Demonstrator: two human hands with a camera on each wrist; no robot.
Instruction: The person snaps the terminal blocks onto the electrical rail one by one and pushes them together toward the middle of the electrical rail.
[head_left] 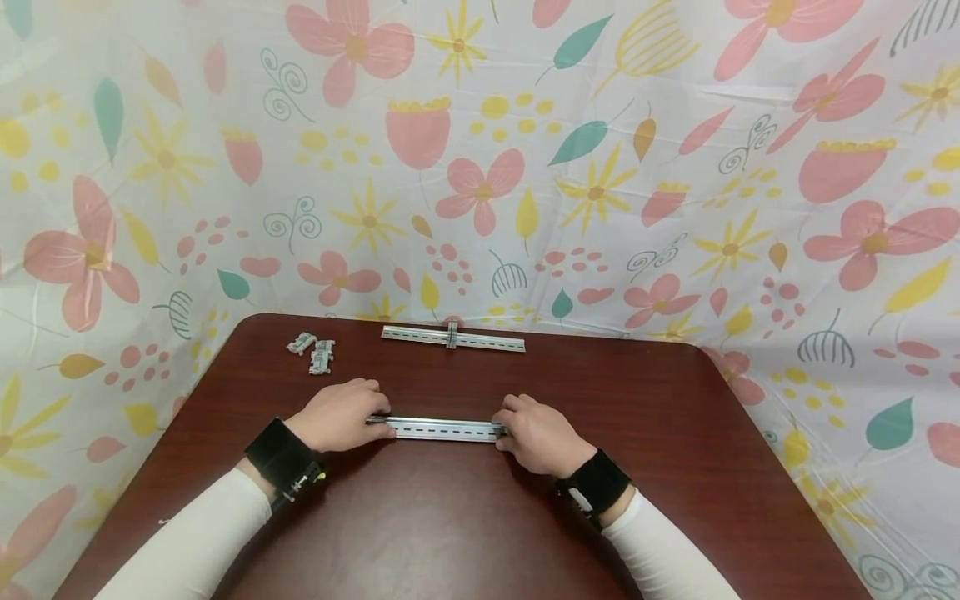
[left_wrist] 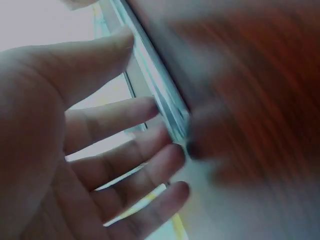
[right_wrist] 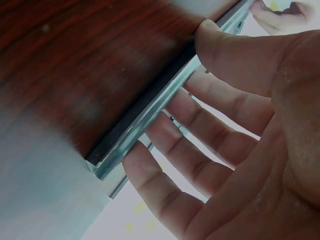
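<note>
A slotted metal DIN rail lies crosswise at the middle of the table, between the two hands. My left hand grips its left end, thumb on the near edge and fingers on the far edge. At the other end, my right hand pinches the rail the same way. The right wrist view shows the rail between thumb and fingertips, close to the tabletop. In the left wrist view, the thumb and some fingertips touch the rail; its end is blurred.
Toward the back, a second DIN rail carries one upright grey terminal block. Two loose grey terminal blocks lie at the back left of the brown table. A flower-patterned curtain hangs right behind the table.
</note>
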